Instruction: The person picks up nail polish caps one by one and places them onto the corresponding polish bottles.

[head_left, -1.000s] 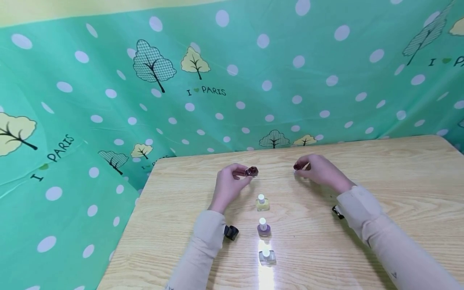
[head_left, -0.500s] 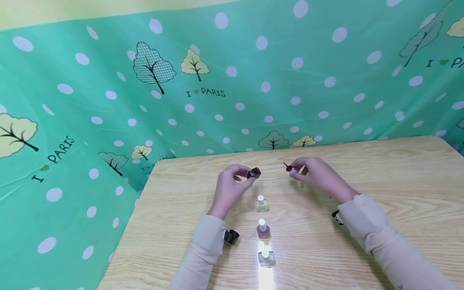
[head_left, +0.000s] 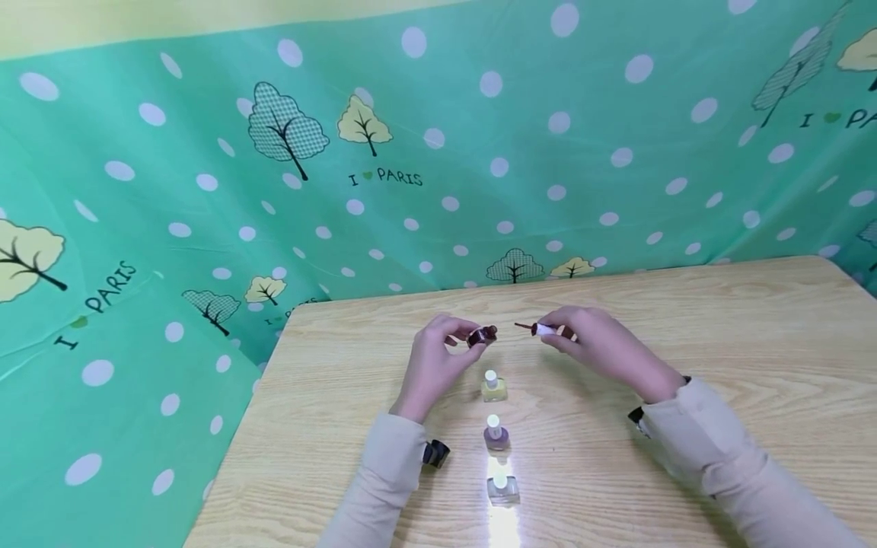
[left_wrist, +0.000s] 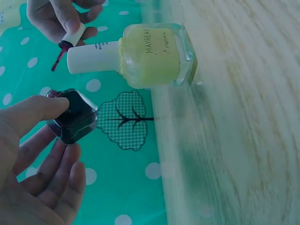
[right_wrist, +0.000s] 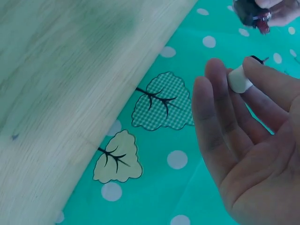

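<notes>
My left hand (head_left: 438, 358) pinches an uncapped dark red nail polish bottle (left_wrist: 74, 117) between thumb and fingers, its neck tilted toward the right hand. Opposite it, my right hand (head_left: 599, 342) pinches the white nail polish cap (right_wrist: 240, 79). A brush (head_left: 523, 326) coated in dark red juts from the cap toward the bottle's neck, with a gap between them. Both pieces are held above the table. Just in front of the left hand stands a yellow nail polish bottle (head_left: 494, 388) with its white cap on; it looms large in the left wrist view.
Nearer me, in line with the yellow bottle, stand a purple nail polish bottle (head_left: 496, 435) and a clear one (head_left: 503, 491), both capped in white. The wooden table (head_left: 329, 396) ends at a green dotted cloth (head_left: 384, 228) behind and on the left.
The right hand has moved left toward the bottle, and the brush has swung to point at it. The left hand has tipped the bottle's neck to the right.
</notes>
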The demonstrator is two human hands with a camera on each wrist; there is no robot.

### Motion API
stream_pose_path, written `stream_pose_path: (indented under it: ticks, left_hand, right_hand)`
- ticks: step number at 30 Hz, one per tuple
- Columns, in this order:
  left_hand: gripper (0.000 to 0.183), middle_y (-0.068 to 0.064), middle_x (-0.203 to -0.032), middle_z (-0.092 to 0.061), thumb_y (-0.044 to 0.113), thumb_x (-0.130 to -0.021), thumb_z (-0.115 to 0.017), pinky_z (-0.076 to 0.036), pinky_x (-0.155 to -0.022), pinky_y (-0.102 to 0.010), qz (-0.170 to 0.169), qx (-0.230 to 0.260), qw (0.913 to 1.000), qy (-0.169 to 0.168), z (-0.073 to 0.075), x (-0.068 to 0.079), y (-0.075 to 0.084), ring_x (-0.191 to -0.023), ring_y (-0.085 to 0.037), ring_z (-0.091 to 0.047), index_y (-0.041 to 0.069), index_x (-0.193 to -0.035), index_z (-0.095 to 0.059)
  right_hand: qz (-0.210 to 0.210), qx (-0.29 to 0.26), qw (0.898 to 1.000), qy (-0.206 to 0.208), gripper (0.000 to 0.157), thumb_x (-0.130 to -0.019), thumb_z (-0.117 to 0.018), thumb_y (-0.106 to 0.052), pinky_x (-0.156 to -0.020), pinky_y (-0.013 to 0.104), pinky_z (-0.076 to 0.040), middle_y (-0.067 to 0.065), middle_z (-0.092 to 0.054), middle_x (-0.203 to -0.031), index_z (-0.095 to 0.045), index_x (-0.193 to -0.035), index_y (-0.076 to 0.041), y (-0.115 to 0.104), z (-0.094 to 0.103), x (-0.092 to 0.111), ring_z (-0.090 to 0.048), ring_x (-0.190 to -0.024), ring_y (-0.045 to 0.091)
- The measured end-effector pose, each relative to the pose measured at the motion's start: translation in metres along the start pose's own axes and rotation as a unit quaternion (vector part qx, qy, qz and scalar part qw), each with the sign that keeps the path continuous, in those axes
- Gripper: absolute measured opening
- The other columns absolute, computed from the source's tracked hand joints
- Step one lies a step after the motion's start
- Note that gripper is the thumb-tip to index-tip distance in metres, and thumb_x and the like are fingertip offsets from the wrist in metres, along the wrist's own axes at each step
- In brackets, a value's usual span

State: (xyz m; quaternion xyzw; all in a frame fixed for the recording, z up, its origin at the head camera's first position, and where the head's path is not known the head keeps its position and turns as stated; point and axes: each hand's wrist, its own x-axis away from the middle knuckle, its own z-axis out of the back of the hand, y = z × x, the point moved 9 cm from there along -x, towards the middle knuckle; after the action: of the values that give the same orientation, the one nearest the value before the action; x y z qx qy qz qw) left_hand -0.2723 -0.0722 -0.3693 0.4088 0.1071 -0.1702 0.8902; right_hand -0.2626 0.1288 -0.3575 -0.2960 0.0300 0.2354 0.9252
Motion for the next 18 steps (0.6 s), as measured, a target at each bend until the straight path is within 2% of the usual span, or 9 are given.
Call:
stream_pose_path:
  ticks: [9,18]
  left_hand:
    - [0.026,0.001,-0.098,-0.068,0.016,-0.081,-0.082,-0.056,-0.082,-0.035,-0.012,0.004,0.9999,0.01,0.003,0.003,0.004,-0.09,-0.013,-0.063,0.011,-0.105,-0.074]
    - [0.025,0.003,-0.099,-0.069,0.017,-0.082,-0.081,-0.054,-0.081,-0.029,-0.025,-0.022,0.9993,0.018,0.003,0.006,0.005,-0.091,-0.012,-0.064,0.014,-0.105,-0.075]
  right_hand:
    - [0.017,0.005,1.0,0.02,0.023,-0.098,-0.063,-0.018,-0.072,0.031,-0.055,0.0,-0.068,-0.098,-0.07,-0.117,-0.008,-0.009,-0.001,0.001,-0.062,-0.081,0.01]
    - [0.042,0.008,0.999,0.031,0.026,-0.1,-0.06,-0.02,-0.072,0.03,-0.053,-0.004,-0.064,-0.095,-0.068,-0.122,-0.009,-0.016,-0.002,0.002,-0.059,-0.083,0.009]
